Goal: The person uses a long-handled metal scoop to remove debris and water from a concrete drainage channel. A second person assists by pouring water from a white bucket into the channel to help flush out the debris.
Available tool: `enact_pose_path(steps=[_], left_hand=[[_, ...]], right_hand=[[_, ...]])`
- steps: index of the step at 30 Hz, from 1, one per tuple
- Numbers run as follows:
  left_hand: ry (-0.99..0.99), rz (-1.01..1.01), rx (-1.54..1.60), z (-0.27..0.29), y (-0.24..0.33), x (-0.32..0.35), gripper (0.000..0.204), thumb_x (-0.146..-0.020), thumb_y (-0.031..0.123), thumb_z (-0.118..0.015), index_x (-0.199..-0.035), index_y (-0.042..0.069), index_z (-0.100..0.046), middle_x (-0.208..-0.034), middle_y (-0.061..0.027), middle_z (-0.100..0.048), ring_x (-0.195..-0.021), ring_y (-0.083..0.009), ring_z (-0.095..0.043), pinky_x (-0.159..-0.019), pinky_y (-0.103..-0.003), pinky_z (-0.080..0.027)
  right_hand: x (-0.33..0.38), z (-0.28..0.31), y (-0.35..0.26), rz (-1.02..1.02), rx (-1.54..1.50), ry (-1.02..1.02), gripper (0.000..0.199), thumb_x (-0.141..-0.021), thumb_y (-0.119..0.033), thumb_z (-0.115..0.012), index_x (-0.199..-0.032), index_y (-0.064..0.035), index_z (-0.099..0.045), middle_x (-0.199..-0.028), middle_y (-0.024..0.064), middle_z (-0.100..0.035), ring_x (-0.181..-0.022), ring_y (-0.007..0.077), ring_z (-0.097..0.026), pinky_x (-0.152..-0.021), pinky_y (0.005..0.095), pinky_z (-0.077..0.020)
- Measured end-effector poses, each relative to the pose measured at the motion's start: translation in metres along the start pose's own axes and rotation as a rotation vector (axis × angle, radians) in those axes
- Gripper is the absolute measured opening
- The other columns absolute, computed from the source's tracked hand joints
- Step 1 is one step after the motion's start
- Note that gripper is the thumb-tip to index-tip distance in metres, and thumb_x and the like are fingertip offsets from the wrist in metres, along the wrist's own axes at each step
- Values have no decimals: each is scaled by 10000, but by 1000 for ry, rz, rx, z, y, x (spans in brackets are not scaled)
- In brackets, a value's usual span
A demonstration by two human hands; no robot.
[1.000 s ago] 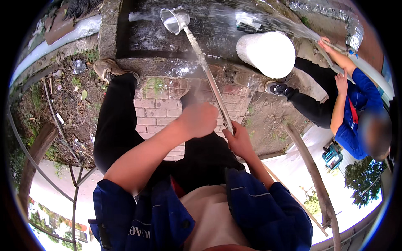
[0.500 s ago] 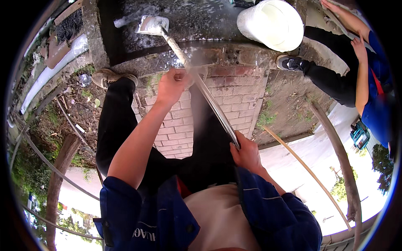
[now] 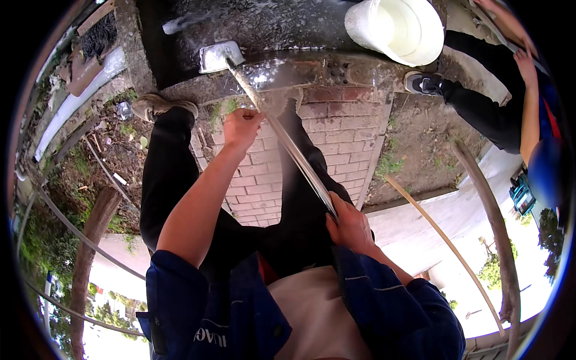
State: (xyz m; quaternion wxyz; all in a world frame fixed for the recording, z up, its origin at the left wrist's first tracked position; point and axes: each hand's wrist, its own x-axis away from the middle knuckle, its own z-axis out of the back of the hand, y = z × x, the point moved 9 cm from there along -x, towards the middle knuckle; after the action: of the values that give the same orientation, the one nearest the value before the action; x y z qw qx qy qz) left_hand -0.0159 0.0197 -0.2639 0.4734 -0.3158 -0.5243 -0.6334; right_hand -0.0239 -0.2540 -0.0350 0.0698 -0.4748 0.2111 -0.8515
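Observation:
A long-handled scoop with a square, pale metal pan (image 3: 221, 57) slants across the view from far left to near right. Its pan rests at the near edge of a wet, dark surface (image 3: 258, 27). My right hand (image 3: 350, 225) is wrapped round the near end of the shiny handle (image 3: 303, 162). Farther up the shaft, my left hand (image 3: 243, 128) has its fingers curled, with the fingertips at the handle's left side; part of the grip is hidden. A white bucket (image 3: 414, 33) stands at the far right of the wet surface, its mouth facing me.
Brick paving (image 3: 336, 129) lies under my legs, behind a stone curb (image 3: 282, 75). On the right, another person's shoe (image 3: 423, 83) and arm show, with a wooden pole (image 3: 447, 240) and a log (image 3: 489, 210) nearer me. A white pipe-like piece (image 3: 84, 99) lies left.
The scoop's pan has come nearer to me, onto the edge by the curb. My left hand has shifted slightly toward me and left, its fingers less far round the shaft.

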Motion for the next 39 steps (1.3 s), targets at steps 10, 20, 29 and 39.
enact_pose_path(steps=[10,20,29,39], left_hand=[[68,-31,27,-15,-12,-2,231,-876,209,-738,-911,-20,-752,-765,-66,-725,-647,-116,-673,-576,-274,-516],[206,-467,-343,-31,6,9,172,-867,181,-689,-866,15,-738,-784,-170,-729,-755,-329,-722,-736,-413,-572],[227,-572,-453,-71,-44,-7,275,-940,292,-596,-949,41,-707,-1011,-232,-713,-963,-427,-685,-880,-504,-547],[110,-694,-524,-99,-85,-19,219,-901,230,-632,-991,74,-757,-948,-207,-740,-921,-384,-717,-861,-449,-575]], right_hand=[[2,-1,17,78,42,-57,569,-899,-132,-657,-1417,-3,-458,-895,188,-622,-729,416,-656,-642,498,-543],[14,-40,50,82,43,-38,549,-894,-111,-647,-1386,24,-444,-897,218,-637,-757,443,-658,-672,520,-548],[25,-110,82,10,50,97,517,-881,-81,-661,-1356,42,-499,-919,277,-663,-818,474,-660,-721,536,-534],[5,-187,147,36,-83,209,367,-878,-64,-666,-1221,3,-554,-850,272,-634,-808,469,-632,-692,511,-501]])
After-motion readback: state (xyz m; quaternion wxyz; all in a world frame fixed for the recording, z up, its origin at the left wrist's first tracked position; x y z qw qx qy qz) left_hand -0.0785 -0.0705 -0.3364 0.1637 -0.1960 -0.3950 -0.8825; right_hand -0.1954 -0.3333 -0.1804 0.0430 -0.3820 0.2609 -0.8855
